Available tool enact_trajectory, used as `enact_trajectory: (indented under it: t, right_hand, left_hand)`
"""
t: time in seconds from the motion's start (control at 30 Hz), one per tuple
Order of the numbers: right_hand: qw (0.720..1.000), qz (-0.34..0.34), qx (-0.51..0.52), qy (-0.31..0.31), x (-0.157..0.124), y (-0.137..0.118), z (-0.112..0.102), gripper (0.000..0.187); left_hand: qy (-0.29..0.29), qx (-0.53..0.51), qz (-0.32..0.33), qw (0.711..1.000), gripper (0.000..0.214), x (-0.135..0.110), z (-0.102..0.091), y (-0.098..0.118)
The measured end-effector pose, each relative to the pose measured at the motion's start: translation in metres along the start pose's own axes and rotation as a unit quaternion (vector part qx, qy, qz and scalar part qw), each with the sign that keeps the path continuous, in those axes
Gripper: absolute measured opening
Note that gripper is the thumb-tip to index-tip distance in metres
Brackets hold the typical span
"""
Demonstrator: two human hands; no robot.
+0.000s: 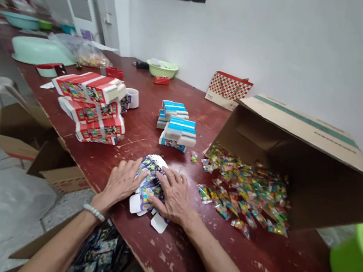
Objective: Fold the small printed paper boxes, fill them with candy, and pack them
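A loose pile of flat, unfolded small cartons, dark purple with colourful print and white flaps, lies on the table in front of me. My left hand rests along the pile's left side, fingers stretched out and thumb over the printed face. From the right, my right hand lies on the pile with thumb and fingers spread. Both palms cover part of the cartons. Just beyond are stacked blue-and-white cartons. To the left stand bundles of red printed cartons bound with pale bands.
At right, a tipped cardboard box spills small bags of colourful candy onto the red table. A green stool-like tub stands at far right. Below the table edge, a box holds dark printed packets. A checked paper bag leans on the wall.
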State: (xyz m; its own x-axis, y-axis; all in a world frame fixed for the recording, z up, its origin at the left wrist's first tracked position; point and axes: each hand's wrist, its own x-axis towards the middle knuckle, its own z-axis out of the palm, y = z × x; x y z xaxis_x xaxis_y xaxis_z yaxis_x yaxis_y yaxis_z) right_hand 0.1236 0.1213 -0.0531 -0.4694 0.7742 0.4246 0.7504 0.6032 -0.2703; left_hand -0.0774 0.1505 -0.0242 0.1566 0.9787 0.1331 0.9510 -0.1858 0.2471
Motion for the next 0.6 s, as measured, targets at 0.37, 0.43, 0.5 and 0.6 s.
enact_trajectory:
  t: [0.37,0.43,0.5,0.6]
  right_hand:
    - [0.998,0.059,-0.005,0.022,-0.051,-0.008,0.005,0.099]
    - [0.998,0.059,-0.004,0.012,-0.050,-0.006,0.005,0.099]
    - [0.998,0.058,0.002,0.000,-0.050,-0.005,0.005,0.098]
    - [0.998,0.061,0.008,-0.016,-0.050,-0.006,0.004,0.095]
  left_hand:
    - [-0.005,-0.073,0.087,0.994,0.037,-0.025,-0.008,0.025]
    - [0.011,-0.106,0.071,0.992,0.034,-0.025,-0.005,0.024]
    - [0.037,-0.109,0.029,0.993,0.040,-0.021,-0.003,0.021]
    - [0.031,-0.089,-0.038,0.995,0.058,-0.011,0.000,0.016]
